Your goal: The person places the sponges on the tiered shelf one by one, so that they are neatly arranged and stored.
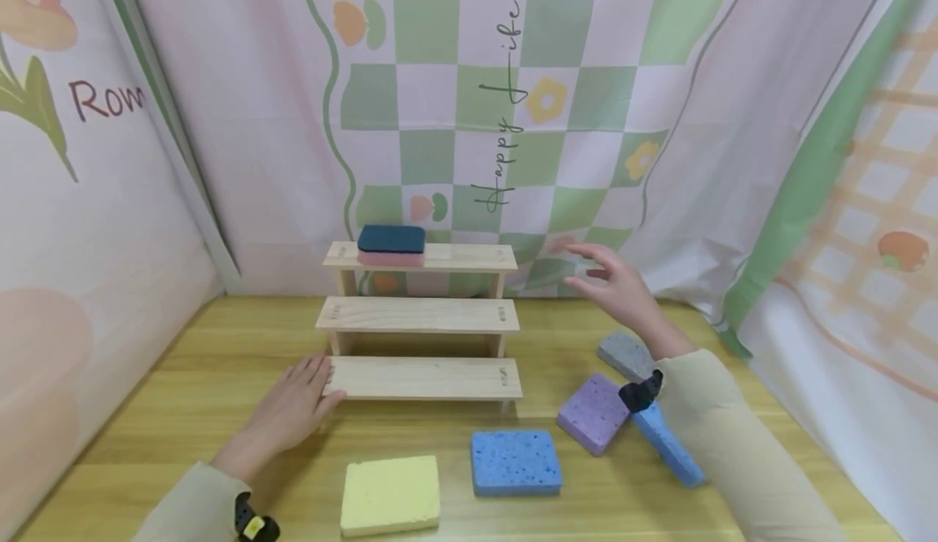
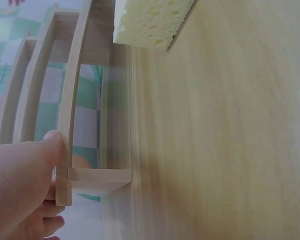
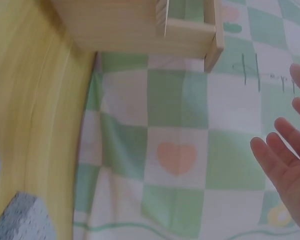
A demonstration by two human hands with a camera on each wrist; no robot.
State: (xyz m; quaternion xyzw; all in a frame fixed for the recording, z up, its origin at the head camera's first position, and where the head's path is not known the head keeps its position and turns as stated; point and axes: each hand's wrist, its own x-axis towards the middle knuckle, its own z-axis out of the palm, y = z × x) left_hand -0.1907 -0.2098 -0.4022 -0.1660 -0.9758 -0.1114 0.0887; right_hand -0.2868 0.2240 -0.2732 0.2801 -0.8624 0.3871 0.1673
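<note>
A three-tier wooden stand (image 1: 425,378) stands on the table. My left hand (image 1: 289,404) holds the left end of its lowest step. In the left wrist view, the thumb of that hand (image 2: 22,175) lies along the board's edge, with fingers curled by its end. On the top step, towards the left, sits a pink sponge with a dark blue top (image 1: 392,242). My right hand (image 1: 623,288) hovers right of the stand, fingers spread and touching nothing; the right wrist view also has this empty hand (image 3: 290,180).
In front of the stand lie a yellow sponge (image 1: 391,495) and a speckled blue sponge (image 1: 515,462). To the right are a purple sponge (image 1: 595,413), a grey sponge (image 1: 625,353) and another blue sponge (image 1: 670,448), partly under the right forearm. A checked curtain (image 1: 425,94) hangs behind.
</note>
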